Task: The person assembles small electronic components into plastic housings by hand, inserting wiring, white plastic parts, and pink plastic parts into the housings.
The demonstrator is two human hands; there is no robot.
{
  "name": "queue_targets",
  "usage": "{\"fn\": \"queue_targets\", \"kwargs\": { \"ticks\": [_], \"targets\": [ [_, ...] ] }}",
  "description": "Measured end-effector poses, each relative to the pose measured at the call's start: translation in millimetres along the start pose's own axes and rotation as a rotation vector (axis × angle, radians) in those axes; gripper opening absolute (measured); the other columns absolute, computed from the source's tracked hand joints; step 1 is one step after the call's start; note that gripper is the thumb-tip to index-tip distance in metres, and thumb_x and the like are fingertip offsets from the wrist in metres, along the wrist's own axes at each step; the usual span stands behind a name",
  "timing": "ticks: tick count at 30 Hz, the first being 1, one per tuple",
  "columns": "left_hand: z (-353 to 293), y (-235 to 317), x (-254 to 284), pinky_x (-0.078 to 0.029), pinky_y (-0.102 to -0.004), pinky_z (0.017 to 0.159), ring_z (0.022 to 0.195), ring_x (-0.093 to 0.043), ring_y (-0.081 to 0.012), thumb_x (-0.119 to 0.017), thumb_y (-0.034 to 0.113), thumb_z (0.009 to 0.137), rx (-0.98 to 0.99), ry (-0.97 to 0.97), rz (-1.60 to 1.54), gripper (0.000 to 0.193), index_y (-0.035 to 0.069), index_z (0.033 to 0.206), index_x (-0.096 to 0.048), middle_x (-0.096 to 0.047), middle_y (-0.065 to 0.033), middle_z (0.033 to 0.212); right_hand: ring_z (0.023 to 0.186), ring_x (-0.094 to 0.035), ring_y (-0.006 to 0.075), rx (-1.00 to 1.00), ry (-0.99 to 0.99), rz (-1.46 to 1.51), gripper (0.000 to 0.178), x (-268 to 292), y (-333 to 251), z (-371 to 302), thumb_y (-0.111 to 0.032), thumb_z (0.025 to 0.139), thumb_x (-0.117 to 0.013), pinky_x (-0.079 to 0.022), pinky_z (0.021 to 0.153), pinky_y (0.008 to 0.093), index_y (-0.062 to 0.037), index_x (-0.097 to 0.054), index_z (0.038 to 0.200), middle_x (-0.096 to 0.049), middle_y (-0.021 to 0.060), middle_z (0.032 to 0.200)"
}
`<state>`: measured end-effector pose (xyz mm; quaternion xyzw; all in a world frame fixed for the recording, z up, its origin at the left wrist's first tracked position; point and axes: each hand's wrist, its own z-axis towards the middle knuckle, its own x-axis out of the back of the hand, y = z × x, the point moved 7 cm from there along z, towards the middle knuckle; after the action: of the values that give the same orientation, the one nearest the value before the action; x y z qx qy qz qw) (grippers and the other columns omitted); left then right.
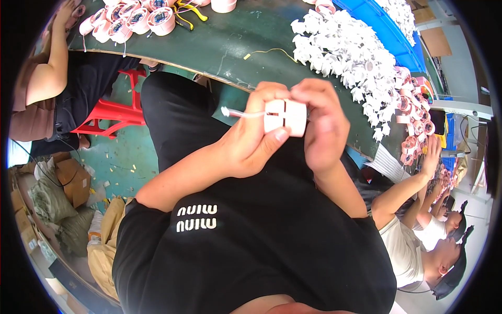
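Note:
Above my lap, a small pale pink cylindrical housing with dark slots in its side is held up. A thin white wire with a small white connector sticks out to the left from it. My left hand grips the housing's left part, the thumb along its lower edge and the fingers over the top. My right hand is curled around its right end, fingertips at the upper edge; this hand is slightly blurred, and its palm side hides that end.
On the green table are pink round housings with blue circuit boards, yellow-black pliers, a yellow wire, a heap of white plastic pieces and more pink parts. A blue bin stands behind. Co-workers sit at both sides.

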<state>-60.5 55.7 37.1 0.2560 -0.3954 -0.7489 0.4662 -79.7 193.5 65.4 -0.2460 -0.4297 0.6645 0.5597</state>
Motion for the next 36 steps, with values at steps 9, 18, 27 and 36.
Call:
{"fn": "queue_targets", "kwargs": {
  "ticks": [9, 18, 27, 36],
  "targets": [
    [0, 12, -31, -0.041, -0.0472, 0.102, 0.119, -0.048, -0.0373, -0.071, 0.01, 0.092, -0.117, -0.061, 0.006, 0.063, 0.001, 0.142, -0.035, -0.042, -0.0253, 0.132, 0.126, -0.055, 0.0253, -0.362, 0.045, 0.29, 0.081, -15, 18, 11, -0.058, 0.108, -0.011, -0.033, 0.112, 0.0403, 0.002, -0.047, 0.149, -0.062, 0.0206, 0.137],
    [26, 13, -1, -0.045, -0.0434, 0.102, 0.116, -0.056, -0.0373, -0.08, 0.009, 0.084, 0.037, -0.204, 0.421, 0.063, 0.0, 0.136, -0.047, -0.051, -0.0235, 0.13, 0.1, -0.062, 0.0169, -0.177, 0.263, -0.134, 0.018, 38, 4, 10, -0.012, 0.103, -0.058, -0.048, 0.092, 0.031, 0.0018, -0.066, 0.112, -0.066, 0.0108, 0.107],
    [46, 36, 296, -0.05, -0.026, 0.083, 0.099, -0.06, -0.0129, -0.07, 0.012, 0.099, 0.154, 0.665, 0.797, 0.049, 0.001, 0.143, -0.052, -0.061, -0.0036, 0.121, 0.121, -0.065, 0.0368, -0.875, 0.3, -1.664, 0.047, 366, 38, -69, -0.018, 0.088, -0.052, -0.05, 0.104, 0.0477, -0.016, -0.067, 0.133, -0.07, 0.018, 0.128],
    [83, 30, 418, -0.054, -0.0536, 0.093, 0.108, -0.065, -0.0489, -0.075, 0.041, 0.088, 0.339, 0.796, 1.687, 0.066, 0.01, 0.141, -0.051, -0.059, -0.0326, 0.124, 0.103, -0.07, 0.04, -0.692, 0.688, -1.578, 0.053, 307, -3, -70, -0.042, 0.088, -0.074, -0.054, 0.091, 0.0483, -0.0003, -0.069, 0.12, -0.073, 0.0218, 0.11]
  ]
}}
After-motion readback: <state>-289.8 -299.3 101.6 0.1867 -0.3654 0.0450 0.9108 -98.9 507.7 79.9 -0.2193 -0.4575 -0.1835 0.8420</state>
